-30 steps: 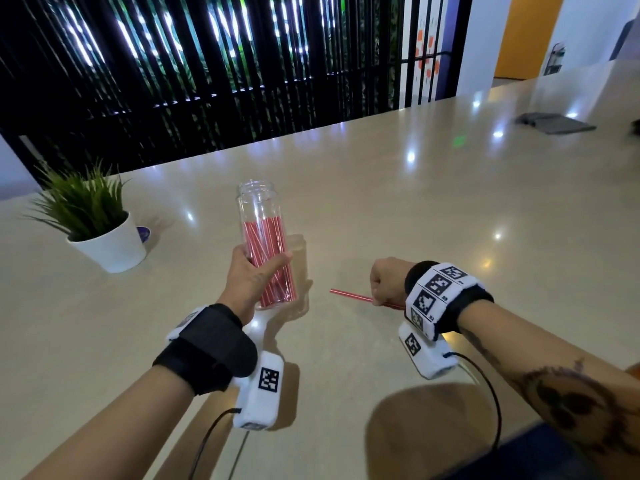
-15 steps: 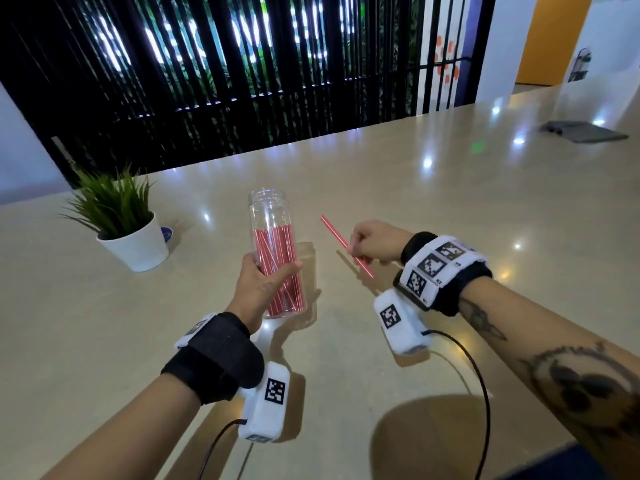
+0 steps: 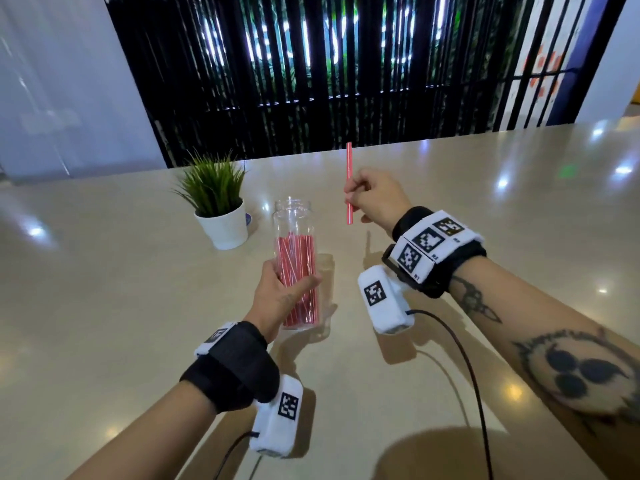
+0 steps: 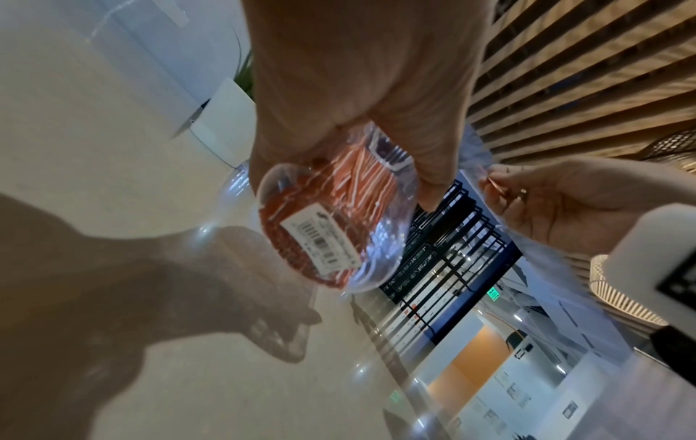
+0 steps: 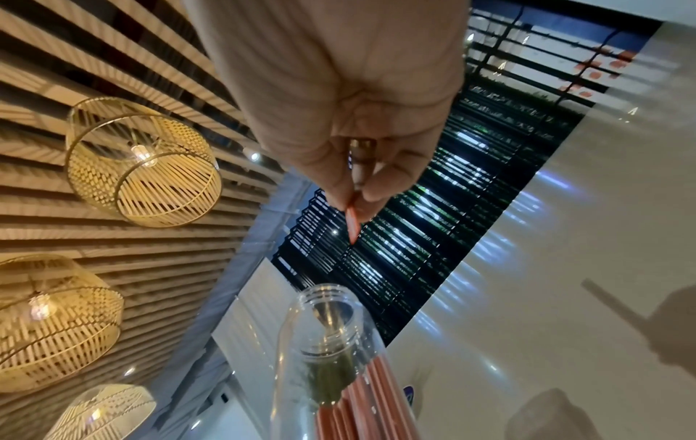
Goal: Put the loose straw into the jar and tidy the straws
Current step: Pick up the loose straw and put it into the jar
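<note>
A small green plant in a white pot [image 3: 223,227] sits on the shiny table [image 3: 104,289], to the left of the left hand and a bit farther away. The left hand [image 3: 277,299] wraps its fingers and thumb around the lower part of a clear jar [image 3: 294,237] and holds it upright. The jar is full of red straws [image 3: 297,271], and its mouth at the top is open. From below, the left wrist view shows a white sticker with black bars [image 4: 320,238] on the jar's bottom. To the right of the jar and higher up, the right hand [image 3: 377,202] pinches one loose straw [image 3: 349,181] between its thumb and fingertips. The straw stands almost straight up and down in the air, near the jar's mouth but not in it.
</note>
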`<action>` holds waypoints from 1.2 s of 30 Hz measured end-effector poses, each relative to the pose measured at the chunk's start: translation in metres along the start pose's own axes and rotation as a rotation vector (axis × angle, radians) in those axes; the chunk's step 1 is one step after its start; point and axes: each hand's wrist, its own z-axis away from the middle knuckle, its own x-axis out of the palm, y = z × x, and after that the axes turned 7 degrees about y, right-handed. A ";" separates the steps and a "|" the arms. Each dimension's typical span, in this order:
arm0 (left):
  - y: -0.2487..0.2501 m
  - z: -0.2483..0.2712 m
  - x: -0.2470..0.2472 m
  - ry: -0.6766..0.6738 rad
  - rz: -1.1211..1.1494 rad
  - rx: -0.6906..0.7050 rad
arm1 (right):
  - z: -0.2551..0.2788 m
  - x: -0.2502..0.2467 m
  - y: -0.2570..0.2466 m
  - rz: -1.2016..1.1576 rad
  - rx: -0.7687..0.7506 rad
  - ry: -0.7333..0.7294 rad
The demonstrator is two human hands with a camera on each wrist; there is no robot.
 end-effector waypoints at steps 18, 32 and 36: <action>-0.001 0.011 -0.001 -0.008 0.089 0.044 | -0.014 0.040 -0.032 0.053 -0.282 0.099; 0.003 0.014 0.005 -0.030 0.115 0.146 | -0.008 0.028 -0.042 0.336 -0.402 -0.093; 0.005 0.008 0.009 -0.019 0.164 0.191 | 0.004 0.026 -0.044 0.358 -0.467 -0.138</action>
